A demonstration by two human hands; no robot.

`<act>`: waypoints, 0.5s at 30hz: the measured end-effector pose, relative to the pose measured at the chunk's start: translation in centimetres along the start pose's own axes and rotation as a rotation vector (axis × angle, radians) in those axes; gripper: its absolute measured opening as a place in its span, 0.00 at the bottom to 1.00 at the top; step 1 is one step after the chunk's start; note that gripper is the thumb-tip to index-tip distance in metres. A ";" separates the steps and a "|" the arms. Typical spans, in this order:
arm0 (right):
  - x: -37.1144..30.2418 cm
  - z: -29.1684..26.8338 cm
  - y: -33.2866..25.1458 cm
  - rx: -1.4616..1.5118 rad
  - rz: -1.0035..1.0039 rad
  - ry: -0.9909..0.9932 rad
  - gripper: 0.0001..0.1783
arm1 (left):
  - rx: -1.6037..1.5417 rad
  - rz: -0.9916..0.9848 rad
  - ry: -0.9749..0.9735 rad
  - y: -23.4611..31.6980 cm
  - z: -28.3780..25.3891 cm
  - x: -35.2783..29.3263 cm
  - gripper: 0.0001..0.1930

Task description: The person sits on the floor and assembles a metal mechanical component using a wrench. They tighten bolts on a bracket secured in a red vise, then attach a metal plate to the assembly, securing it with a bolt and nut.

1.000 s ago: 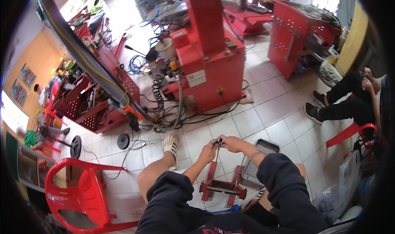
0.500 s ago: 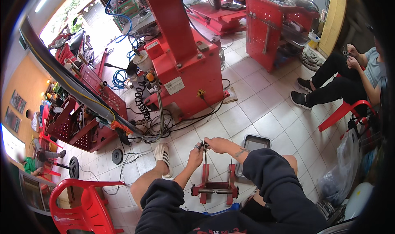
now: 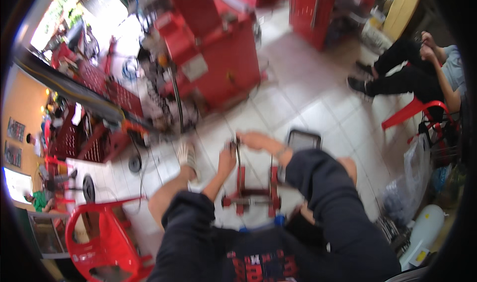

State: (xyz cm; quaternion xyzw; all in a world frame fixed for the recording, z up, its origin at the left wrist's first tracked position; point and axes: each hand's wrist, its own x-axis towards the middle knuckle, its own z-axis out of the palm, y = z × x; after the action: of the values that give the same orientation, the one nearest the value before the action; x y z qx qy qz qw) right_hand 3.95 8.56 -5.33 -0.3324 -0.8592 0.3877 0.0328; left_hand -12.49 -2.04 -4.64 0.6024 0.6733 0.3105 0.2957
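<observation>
My left hand [image 3: 227, 158] is closed around a small dark metal part [image 3: 233, 142] whose exact kind is blurred. My right hand [image 3: 252, 141] reaches in from the right, its fingers pinched at the same part, touching or almost touching the left. Just below the hands stands a low red metal stand [image 3: 241, 195] on the floor, with a crosswise bar and thin upright rods. One rod rises right up to my fingers; whether it is joined to the part cannot be made out.
A grey rectangular tray [image 3: 304, 140] lies beyond my right forearm. Ahead stands a large red machine [image 3: 213, 63] with hoses and cables at its left. A red plastic chair [image 3: 107, 237] is at left. On the right, a person [image 3: 422, 78] sits near a clear plastic bag [image 3: 410, 177].
The whole view has shifted and blurred, so the hands and stand appear higher and slightly left. Both hands stay together at the small metal part.
</observation>
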 end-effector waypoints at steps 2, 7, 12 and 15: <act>-1.1 -1.6 -2.0 0.108 0.070 -0.035 0.23 | 0.056 -0.005 -0.022 -1.4 0.6 0.3 0.18; -1.3 -1.7 -2.7 -0.068 -0.011 0.044 0.15 | 0.052 0.063 -0.008 -0.9 -0.2 0.8 0.11; -2.0 -1.8 -3.5 -0.103 -0.001 0.034 0.15 | -0.009 -0.125 -0.186 -0.1 -1.5 1.6 0.14; -2.0 -2.5 -4.1 -0.124 0.009 0.010 0.15 | -0.054 -0.115 -0.276 -1.9 -2.1 3.0 0.16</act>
State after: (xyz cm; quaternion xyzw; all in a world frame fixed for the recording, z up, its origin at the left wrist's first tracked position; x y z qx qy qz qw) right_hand 4.08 7.03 -0.37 -0.3395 -0.8799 0.3322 0.0149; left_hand -15.57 0.62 -4.84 0.5917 0.6511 0.2254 0.4186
